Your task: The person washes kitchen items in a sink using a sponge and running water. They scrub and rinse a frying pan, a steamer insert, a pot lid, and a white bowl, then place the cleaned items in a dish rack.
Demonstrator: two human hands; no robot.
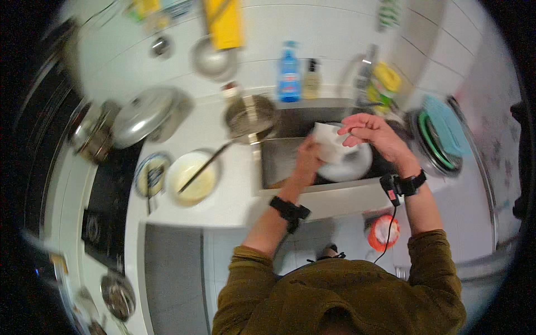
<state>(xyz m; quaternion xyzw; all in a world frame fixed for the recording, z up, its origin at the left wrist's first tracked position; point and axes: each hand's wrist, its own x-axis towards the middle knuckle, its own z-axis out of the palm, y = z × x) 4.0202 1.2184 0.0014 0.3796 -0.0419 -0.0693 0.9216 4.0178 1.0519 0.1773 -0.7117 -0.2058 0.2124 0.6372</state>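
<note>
My left hand (309,155) grips a blurred white piece, perhaps a cloth or paper (331,143), over the right part of the sink (282,157). Just right of it, my right hand (363,132) is raised with its fingers apart and overlaps the white piece's edge; nothing shows in its grasp. Beneath both hands lies a pale round bowl or basin (354,165) in the sink. A steel strainer or pot (251,117) rests at the sink's left rim. Farther left, a white bowl (201,167) of pale yellow contents has chopsticks laid across it.
A blue bottle (289,75) and a pump bottle (311,81) stand behind the sink. Stacked basins (435,142) are at the right. A lidded metal pot (146,117) stands at the left, near a small patterned bowl (153,173). An orange-rimmed bin (383,232) is below the counter.
</note>
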